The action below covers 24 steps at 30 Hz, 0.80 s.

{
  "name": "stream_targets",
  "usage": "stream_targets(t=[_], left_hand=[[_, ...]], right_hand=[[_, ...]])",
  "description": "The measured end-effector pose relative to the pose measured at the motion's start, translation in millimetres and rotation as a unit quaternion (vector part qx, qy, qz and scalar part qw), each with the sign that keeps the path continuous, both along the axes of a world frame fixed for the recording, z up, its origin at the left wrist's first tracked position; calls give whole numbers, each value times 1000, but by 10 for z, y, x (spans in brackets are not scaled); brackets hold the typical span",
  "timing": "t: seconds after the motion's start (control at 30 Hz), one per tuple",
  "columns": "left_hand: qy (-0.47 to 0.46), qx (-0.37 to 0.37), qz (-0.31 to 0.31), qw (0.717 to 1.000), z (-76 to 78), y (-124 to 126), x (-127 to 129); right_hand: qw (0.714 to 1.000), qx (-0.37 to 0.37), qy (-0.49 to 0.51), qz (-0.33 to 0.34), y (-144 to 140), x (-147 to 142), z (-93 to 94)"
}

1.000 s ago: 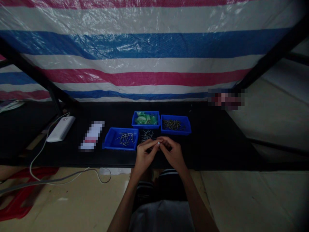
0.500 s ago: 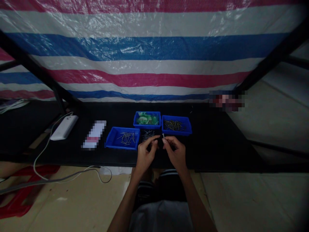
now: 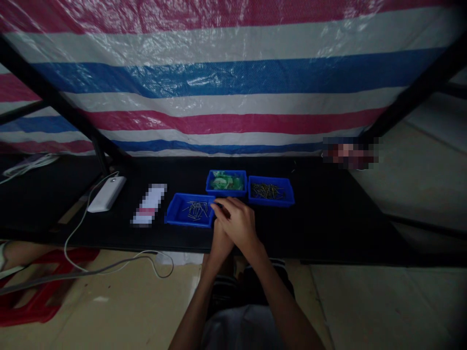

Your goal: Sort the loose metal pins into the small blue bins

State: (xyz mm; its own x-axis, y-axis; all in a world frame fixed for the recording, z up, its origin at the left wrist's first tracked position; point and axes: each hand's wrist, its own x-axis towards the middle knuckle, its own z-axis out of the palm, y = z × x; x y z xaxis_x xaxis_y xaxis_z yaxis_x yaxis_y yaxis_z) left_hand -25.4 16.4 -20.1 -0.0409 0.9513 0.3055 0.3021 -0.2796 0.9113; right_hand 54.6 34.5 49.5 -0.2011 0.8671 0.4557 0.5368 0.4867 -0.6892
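My right hand (image 3: 239,219) crosses over my left hand. Its bent fingers point left, and thumb and fingertips come together at the right rim of a blue tray (image 3: 175,223). What those fingertips hold, if anything, is too small to make out. Thin metal screws or nails (image 3: 197,210) lie loose in that tray. My left hand (image 3: 221,240) is under the right one beside the tray, with its fingers hidden. Behind the hands stand a blue tray (image 3: 226,193) of green plastic packets (image 3: 228,182) and another blue tray (image 3: 272,202) of darker, brassy screws (image 3: 268,190).
Left of the trays, a blurred-out phone-shaped object (image 3: 149,204) and a white power bank (image 3: 107,193) with a cable lie on the black table (image 3: 328,218). A striped plastic sheet (image 3: 233,73) hangs behind. A red stool (image 3: 47,291) stands at the lower left.
My right hand, which held up a screw, has swung left across my left hand to the left tray. My head view has shifted slightly left.
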Motion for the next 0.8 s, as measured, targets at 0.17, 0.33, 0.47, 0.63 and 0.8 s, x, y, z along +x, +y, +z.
stream_targets(t=[0.17,0.33,0.47,0.63,0.8], left_hand=[[22,-7,-20,1000,202,-43,18],[-1,-30,-8,1000,278,-34,20],[8,-33,-14,999,257,-30,15],[13,-35,-12,999,262,-37,18],[9,-41,-11,999,261,-37,20]], right_hand=[[994,3,66,-92,-123,394,-201],[995,-49,-48,-73,-242,827,-406],[991,-76,-106,-44,-325,929,-498],[990,-76,-119,-22,-316,903,-497],[987,-87,-134,-10,-260,865,-512]])
